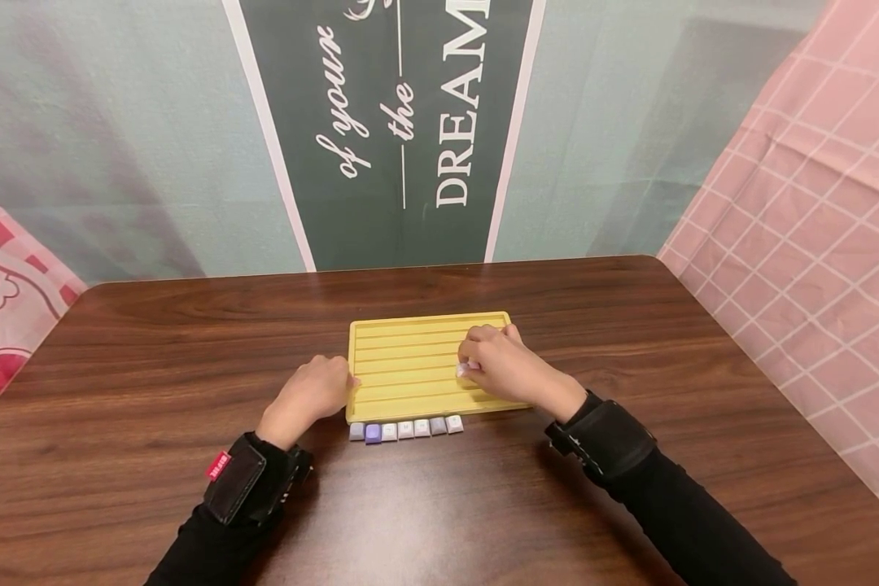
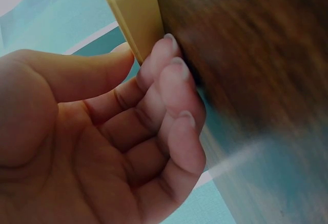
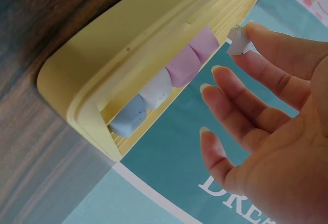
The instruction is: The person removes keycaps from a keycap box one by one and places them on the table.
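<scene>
Head view: gripping the left rim of a yellow tray [image 1: 403, 355] with the left hand [image 1: 313, 389], between thumb and fingertips; over the tray, pinching a pale keycap [image 3: 238, 40] between thumb and index finger of the right hand [image 1: 500, 358]; impossible to tell whether touching the tray with it; in the right wrist view, showing a blue-grey keycap [image 3: 129, 119], a white keycap [image 3: 156, 89] and two pink keycaps [image 3: 184, 66] lined up at the tray's right end; showing also a row of seven keycaps [image 1: 406, 430] on the wooden table [image 1: 615, 325], just before the tray
</scene>
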`<state>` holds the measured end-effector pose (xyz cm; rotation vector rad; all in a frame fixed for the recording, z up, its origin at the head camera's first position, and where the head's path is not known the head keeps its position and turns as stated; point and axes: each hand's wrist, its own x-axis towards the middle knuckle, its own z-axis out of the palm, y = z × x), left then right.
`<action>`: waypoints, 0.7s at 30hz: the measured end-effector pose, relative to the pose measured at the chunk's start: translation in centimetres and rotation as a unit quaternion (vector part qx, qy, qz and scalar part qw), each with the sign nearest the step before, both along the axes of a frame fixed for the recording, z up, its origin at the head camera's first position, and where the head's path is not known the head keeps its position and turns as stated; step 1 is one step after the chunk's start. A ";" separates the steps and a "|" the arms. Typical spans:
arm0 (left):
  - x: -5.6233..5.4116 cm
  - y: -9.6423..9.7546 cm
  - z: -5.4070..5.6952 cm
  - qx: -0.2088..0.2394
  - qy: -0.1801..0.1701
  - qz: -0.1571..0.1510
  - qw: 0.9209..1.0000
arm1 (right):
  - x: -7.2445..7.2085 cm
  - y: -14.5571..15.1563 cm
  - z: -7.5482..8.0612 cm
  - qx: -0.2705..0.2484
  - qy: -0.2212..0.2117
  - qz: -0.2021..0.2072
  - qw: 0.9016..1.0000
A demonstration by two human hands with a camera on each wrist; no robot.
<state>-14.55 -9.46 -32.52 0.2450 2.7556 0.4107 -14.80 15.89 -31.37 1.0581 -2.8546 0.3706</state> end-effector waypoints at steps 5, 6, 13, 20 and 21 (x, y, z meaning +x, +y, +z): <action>0.0 -0.1 0.0 -0.004 0.021 -0.014 1.000 | 0.4 0.0 0.0 0.004 0.013 0.011 1.000; 0.0 -0.1 0.0 -0.005 0.025 -0.017 1.000 | 0.5 0.1 0.0 0.006 0.015 0.013 1.000; 0.1 -0.2 0.0 -0.006 0.026 -0.018 0.999 | 1.3 0.2 0.4 0.034 0.005 0.021 0.999; 0.1 -0.1 0.0 0.000 0.023 -0.016 1.000 | 2.0 0.3 0.6 0.038 -0.009 0.033 0.999; 0.1 -0.1 0.0 0.000 0.022 -0.016 1.000 | 2.1 0.4 0.6 0.039 -0.009 0.036 0.999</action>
